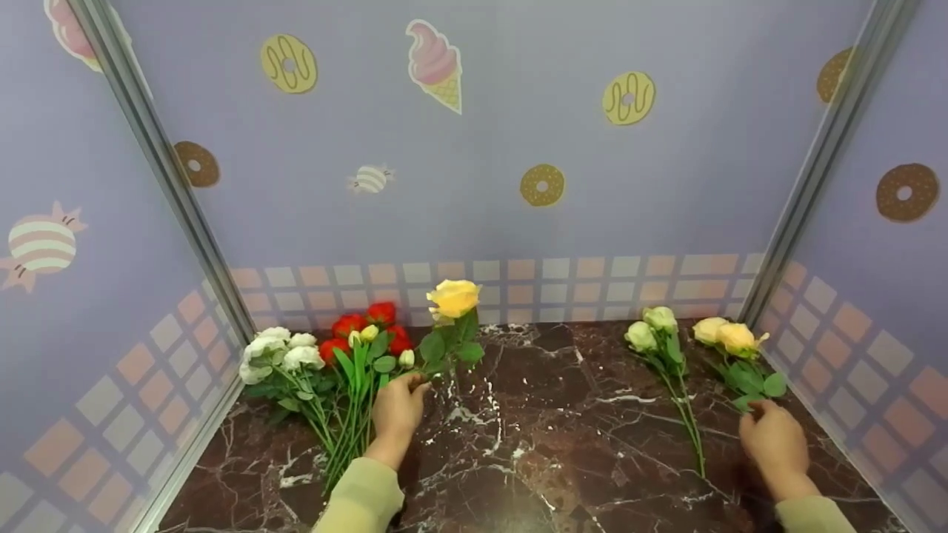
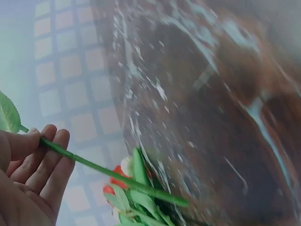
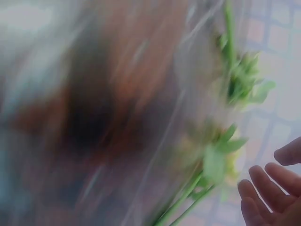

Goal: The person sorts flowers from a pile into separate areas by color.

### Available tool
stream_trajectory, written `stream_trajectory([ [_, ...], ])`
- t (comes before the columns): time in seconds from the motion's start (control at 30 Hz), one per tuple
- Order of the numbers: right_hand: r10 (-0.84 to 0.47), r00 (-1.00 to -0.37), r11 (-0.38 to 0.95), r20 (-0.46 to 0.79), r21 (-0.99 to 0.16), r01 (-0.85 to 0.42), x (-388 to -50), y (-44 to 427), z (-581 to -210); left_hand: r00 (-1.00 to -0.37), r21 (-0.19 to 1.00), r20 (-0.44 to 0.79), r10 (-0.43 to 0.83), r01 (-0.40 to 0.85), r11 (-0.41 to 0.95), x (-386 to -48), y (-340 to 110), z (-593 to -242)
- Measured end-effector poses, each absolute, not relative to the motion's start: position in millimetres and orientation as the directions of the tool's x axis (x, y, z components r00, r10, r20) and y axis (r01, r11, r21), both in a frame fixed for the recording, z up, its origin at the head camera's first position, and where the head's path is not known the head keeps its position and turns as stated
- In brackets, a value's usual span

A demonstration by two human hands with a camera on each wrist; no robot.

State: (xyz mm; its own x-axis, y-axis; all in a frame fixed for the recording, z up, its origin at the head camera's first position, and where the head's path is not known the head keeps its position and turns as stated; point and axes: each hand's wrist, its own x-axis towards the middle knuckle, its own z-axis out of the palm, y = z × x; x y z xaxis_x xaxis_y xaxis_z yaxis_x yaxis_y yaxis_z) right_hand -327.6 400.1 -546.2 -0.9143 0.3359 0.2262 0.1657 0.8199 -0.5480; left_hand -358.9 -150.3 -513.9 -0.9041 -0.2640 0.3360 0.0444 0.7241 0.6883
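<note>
- Head view: a dark, reddish-brown marble-look table (image 1: 533,444), streaked with white veins, sits inside a three-sided booth.
- Lilac walls (image 1: 481,148) rise behind it and on both sides, meeting at grey metal posts (image 1: 167,163) in the corners.
- Doughnuts (image 1: 542,185), striped sweets (image 1: 42,243) and a pink ice-cream cone (image 1: 437,63) decorate the walls; a band of pink and pale squares (image 1: 485,281) runs along their lower part.
- The left hand (image 1: 398,407) pinches the green stem (image 2: 99,167) of a yellow rose (image 1: 453,297) between thumb and fingers, the bloom lifted in front of the back wall.
- Just beside that hand, white flowers (image 1: 278,352) and red flowers (image 1: 348,326) lie at the table's left, stems toward the person.
- The right hand (image 1: 776,440) holds nothing, its fingers loosely bent and parted, near more yellow roses (image 1: 733,337) at the right wall; whether it touches their leaves, I cannot tell.
- Pale green roses (image 1: 652,326) lie left of those.
- Right wrist view blurs the tabletop heavily.
</note>
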Motion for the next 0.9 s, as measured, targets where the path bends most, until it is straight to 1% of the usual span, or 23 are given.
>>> stream_trajectory([
  [0.1,0.289,-0.926,0.811,0.245,-0.576,0.101,-330,378,-545,-0.915,0.786,0.307,-0.261,0.089,0.612,-361,-143,-512],
  [0.23,0.237,-0.934,0.798,0.268,-0.603,0.029,-333,345,-544,-0.946,0.918,0.217,-0.241,0.114,0.379,-362,-134,-511],
  [0.37,0.197,-0.945,0.778,0.262,-0.628,-0.012,-336,311,-546,-0.976,0.987,0.079,-0.203,0.048,0.151,-361,-123,-511],
  [0.47,0.154,-0.953,0.752,0.259,-0.656,-0.057,-336,284,-548,-0.986,0.999,0.001,-0.167,-0.005,0.037,-355,-113,-508],
  [0.57,0.107,-0.958,0.718,0.267,-0.687,-0.111,-335,256,-549,-0.99,1.0,-0.02,-0.138,-0.017,-0.027,-352,-102,-509],
  [0.7,0.051,-0.959,0.657,0.28,-0.732,-0.179,-331,217,-549,-0.994,0.997,-0.027,-0.108,-0.02,-0.069,-353,-86,-516],
  [0.8,-0.008,-0.965,0.577,0.261,-0.787,-0.218,-326,195,-549,-0.995,0.995,-0.046,-0.086,-0.039,-0.091,-351,-73,-517],
  [0.9,-0.104,-0.969,0.464,0.222,-0.851,-0.245,-320,178,-551,-0.996,0.991,-0.055,-0.064,-0.047,-0.124,-351,-63,-516],
])
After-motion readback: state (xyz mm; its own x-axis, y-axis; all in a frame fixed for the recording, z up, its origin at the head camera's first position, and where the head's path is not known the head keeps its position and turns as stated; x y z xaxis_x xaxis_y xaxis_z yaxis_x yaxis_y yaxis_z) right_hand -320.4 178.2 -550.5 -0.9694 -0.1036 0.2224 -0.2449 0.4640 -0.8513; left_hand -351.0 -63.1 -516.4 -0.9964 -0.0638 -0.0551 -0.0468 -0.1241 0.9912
